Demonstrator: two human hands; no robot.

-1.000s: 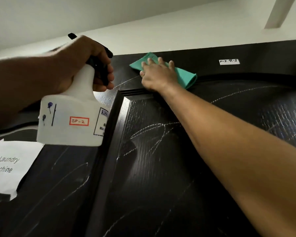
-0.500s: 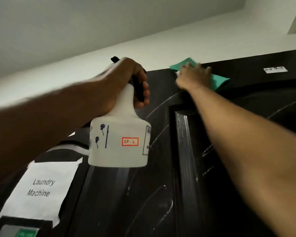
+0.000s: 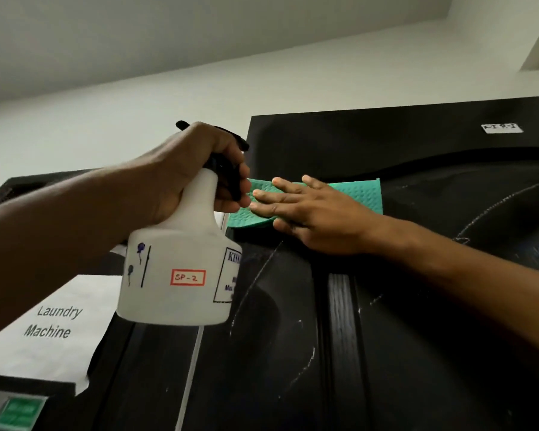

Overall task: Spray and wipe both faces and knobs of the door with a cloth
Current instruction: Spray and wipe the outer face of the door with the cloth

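I look up at the top of a black panelled door [image 3: 417, 321] streaked with wet wipe marks. My right hand [image 3: 318, 217] lies flat with straight fingers on a green cloth [image 3: 360, 194], pressing it against the door's upper left part. My left hand [image 3: 187, 178] grips the neck and black trigger of a white spray bottle [image 3: 175, 275] labelled SP-2, held upright just left of the cloth. The bottle's nozzle points toward the door. No knob is in view.
A white paper sign reading "Laundry Machine" [image 3: 53, 325] hangs at lower left, with a green label [image 3: 19, 413] below it. A small white sticker [image 3: 501, 128] sits near the door's top right. White wall and ceiling lie above.
My right hand slid the cloth down and to the left from the door's top edge, close to the bottle. The view shifted; the bottle stays gripped in my left hand.
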